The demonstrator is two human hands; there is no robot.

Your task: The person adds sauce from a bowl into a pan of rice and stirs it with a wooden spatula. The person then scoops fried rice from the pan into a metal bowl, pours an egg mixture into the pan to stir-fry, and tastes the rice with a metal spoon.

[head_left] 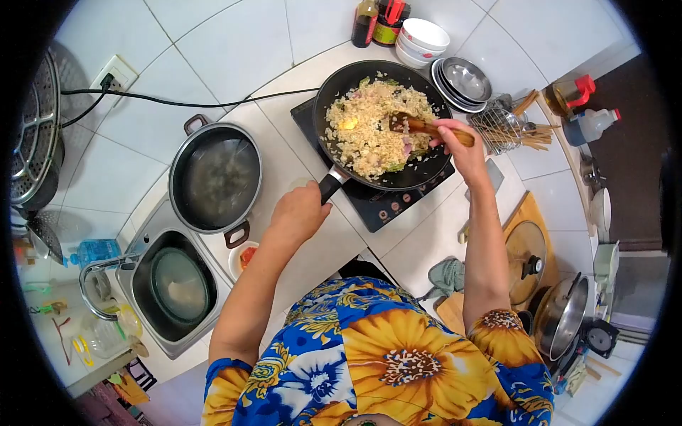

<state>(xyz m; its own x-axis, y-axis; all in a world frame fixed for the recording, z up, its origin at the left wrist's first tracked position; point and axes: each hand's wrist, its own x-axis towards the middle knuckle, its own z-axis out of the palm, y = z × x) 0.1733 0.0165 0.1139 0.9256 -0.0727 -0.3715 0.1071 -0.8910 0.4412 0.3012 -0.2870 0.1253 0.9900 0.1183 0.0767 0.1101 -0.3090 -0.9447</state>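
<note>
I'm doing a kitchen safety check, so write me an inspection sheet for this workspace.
Surface: pale tiled counter, flat black glass cooktop on it.
Things in use: round black frying pan over the cooktop, holding yellowish rice; brown wooden spatula in the rice.
Clutter: dark round two-handled pot of liquid; crumpled grey-green cloth; stacked white ceramic bowls.
Hands: left hand grips the pan's handle; right hand holds the spatula.
Cables: black plug in a square white wall socket; thin black cable runs toward the pan, end hidden.
Surroundings: rectangular steel sink at left; white tiled wall behind.
</note>
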